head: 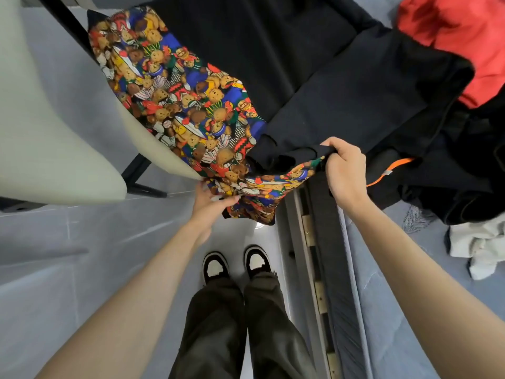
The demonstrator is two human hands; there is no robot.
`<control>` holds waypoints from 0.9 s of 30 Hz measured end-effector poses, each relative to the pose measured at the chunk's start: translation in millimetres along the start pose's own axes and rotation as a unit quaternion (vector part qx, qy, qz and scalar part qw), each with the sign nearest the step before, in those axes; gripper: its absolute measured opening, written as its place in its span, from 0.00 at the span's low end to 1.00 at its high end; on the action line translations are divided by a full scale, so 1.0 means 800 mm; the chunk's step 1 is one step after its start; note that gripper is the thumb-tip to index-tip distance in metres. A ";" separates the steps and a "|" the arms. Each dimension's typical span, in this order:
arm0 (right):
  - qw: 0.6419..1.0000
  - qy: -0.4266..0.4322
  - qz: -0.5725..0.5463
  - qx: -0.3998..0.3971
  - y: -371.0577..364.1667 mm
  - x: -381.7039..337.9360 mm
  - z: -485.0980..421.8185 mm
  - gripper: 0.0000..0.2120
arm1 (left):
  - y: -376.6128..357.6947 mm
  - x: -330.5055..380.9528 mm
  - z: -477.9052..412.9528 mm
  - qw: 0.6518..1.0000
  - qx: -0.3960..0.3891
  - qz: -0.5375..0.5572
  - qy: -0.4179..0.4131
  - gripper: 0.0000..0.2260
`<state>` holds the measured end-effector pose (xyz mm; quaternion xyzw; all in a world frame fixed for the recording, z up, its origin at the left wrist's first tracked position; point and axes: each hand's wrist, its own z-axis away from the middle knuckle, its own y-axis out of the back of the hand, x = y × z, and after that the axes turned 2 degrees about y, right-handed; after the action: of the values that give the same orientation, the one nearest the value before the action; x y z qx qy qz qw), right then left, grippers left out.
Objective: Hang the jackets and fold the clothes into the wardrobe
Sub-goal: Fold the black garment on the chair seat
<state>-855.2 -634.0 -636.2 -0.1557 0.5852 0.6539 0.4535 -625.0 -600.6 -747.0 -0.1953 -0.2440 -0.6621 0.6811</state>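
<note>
Narrow floor strip [82,255] between cream chair [54,119] and bed [382,310] edge. Jacket [175,86], bear print with black side, spread ahead, partly over bed. Left grip [211,199] pinches printed hem; right grip [345,170] fisted round black-and-print edge.

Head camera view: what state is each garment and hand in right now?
teddy bear print garment: spread out, near edge lifted by both hands.
left hand: pinches the printed edge.
right hand: grips the edge, fingers curled.
red garment: crumpled, unfolded.
white garment: crumpled, unfolded.
dark clothes pile: heaped, unfolded.
</note>
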 end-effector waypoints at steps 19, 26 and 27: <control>0.960 -0.001 0.125 -0.251 -0.069 -0.007 0.100 0.22 | 0.166 -0.045 0.122 0.871 -0.112 -0.474 0.066 0.28; 0.922 0.019 0.108 -0.371 -0.119 -0.055 0.161 0.19 | 0.239 -0.070 0.201 0.864 -0.112 -0.480 0.100 0.23; 0.916 0.024 0.107 -0.385 -0.124 -0.061 0.168 0.18 | 0.247 -0.073 0.213 0.894 -0.117 -0.419 0.107 0.19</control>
<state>-708.0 -542.0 -626.7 -0.2705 0.3124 0.8693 0.2712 -440.9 -444.1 -633.2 -0.0813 -0.1501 -0.9267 0.3348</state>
